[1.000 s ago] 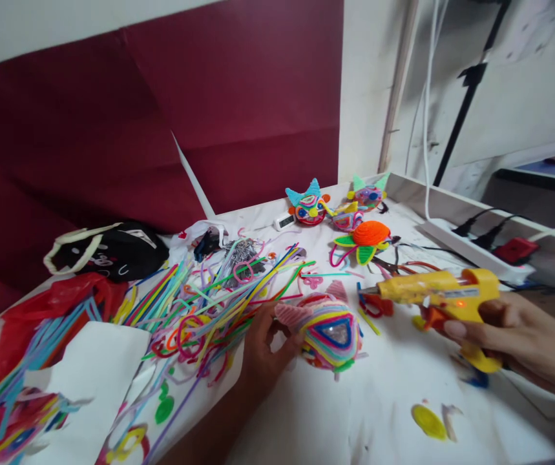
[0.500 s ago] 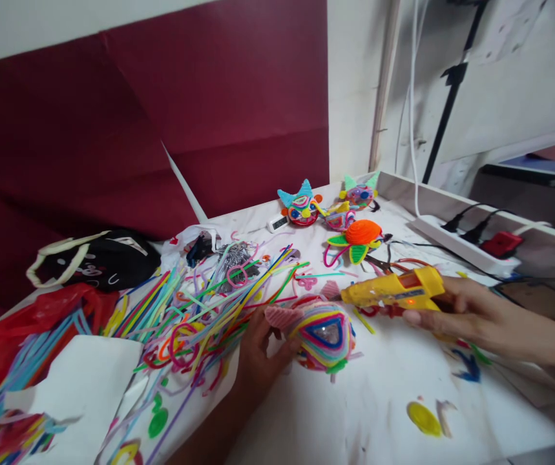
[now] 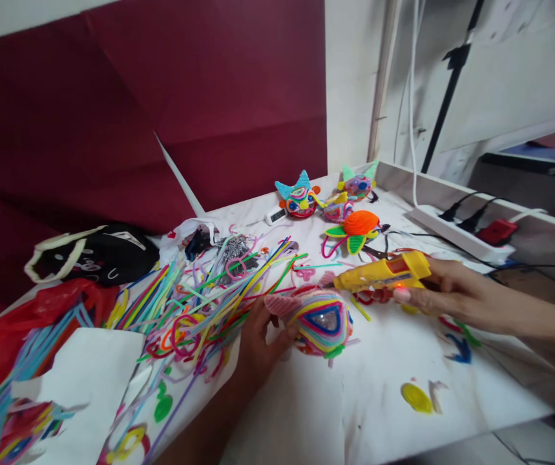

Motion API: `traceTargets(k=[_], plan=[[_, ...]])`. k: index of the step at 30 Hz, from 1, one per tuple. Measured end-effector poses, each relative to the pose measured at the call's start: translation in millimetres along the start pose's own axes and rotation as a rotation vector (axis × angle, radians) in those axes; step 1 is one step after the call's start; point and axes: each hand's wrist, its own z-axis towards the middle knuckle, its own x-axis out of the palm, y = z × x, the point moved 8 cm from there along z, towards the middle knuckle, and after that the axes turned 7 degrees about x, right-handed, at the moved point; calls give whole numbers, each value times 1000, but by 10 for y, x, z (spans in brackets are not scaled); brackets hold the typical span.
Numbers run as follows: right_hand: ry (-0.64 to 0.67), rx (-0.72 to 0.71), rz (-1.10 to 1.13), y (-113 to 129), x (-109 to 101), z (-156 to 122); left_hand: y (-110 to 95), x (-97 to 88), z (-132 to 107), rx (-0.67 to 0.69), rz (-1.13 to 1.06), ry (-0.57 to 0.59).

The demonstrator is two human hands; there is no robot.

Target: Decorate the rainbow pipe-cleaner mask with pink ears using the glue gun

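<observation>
My left hand (image 3: 262,345) grips a round pipe-cleaner ornament (image 3: 323,323), striped in several colours, by its pink ear-like flap. A clear, shiny spot framed in blue shows on its side. In my right hand (image 3: 444,294) is a yellow hot glue gun (image 3: 378,274) with a small red light lit. The gun's tip reaches the top of the ornament, close to a second pink flap; whether it touches cannot be made out. Behind them lies an orange pipe-cleaner turtle (image 3: 360,224) with green and yellow flippers.
Loose pipe cleaners (image 3: 252,278) spread over the table's left half beside white paper (image 3: 88,374) and a red plastic bag (image 3: 71,297). Finished ornaments (image 3: 301,197) stand at the back. A power strip (image 3: 461,232) with cables lies right; a yellow disc (image 3: 417,398) lies in front.
The glue gun has shifted slightly left and closer over the top of the ornament. The whole view has tilted a little. Both hands keep their holds.
</observation>
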Motion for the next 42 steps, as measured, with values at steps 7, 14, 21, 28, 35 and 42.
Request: traceTargets(k=[7,14,21,28,35,42], plan=[[-31,-77,-16,-7,-40,-12,-52,21,12,14,5,14],[-54,-62,-60,17,-50,-43,-76,12,11,7,52,16],[-6,-48,-52,98,-9,-20,-11,24,-32,-25,38,31],[21,-22,-35,108,28,-11,67,13,-69,-11,55,34],[44,-12,-89,65,40,-8,164,-9,-98,-57,38,2],[22,-11,-92,93,36,1,184,-11,-105,-55,19,13]])
